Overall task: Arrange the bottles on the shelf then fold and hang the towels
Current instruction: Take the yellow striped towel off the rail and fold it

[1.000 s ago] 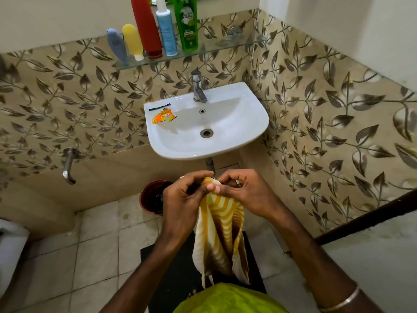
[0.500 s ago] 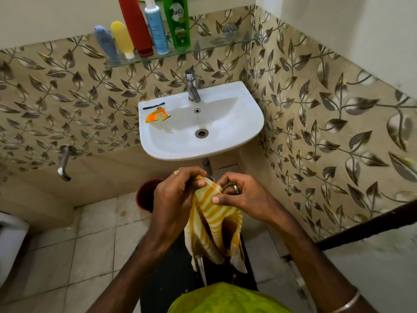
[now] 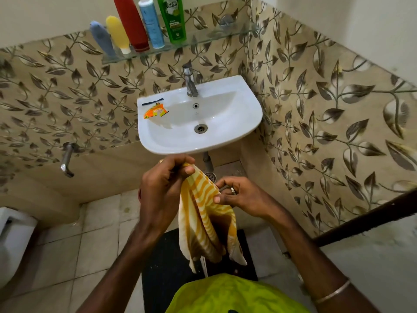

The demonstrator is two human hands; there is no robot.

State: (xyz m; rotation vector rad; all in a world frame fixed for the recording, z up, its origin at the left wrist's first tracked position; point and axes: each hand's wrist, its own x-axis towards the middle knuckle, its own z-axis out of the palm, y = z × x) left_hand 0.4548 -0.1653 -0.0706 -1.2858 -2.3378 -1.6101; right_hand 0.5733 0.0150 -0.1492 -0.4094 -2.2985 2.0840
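The yellow-and-white striped towel [image 3: 204, 224] hangs in the air below the front rim of the white wash basin [image 3: 225, 136], above the black floor mat [image 3: 162, 267]. The left hand [image 3: 162, 188] grips the towel's top corner, fingers and thumb curled round the cloth just under the basin rim. The right hand [image 3: 239, 195], lower and to the right of the left hand, pinches the towel's right edge between thumb and fingertips; a ring is on one finger and a metal bangle [image 3: 331, 292] on the wrist. The two hands are apart, joined only by the cloth, which falls in loose folds below them. On the glass shelf [image 3: 203, 39] above the basin stand five bottles in a row: a blue-grey tube [image 3: 101, 38], a yellow tube [image 3: 118, 33], a red bottle [image 3: 133, 23], a light-blue bottle [image 3: 151, 23] and a green Vatika bottle [image 3: 172, 19]. An orange sachet [image 3: 155, 112] lies on the basin's left ledge. A chrome tap [image 3: 190, 81] stands at the basin's back edge.
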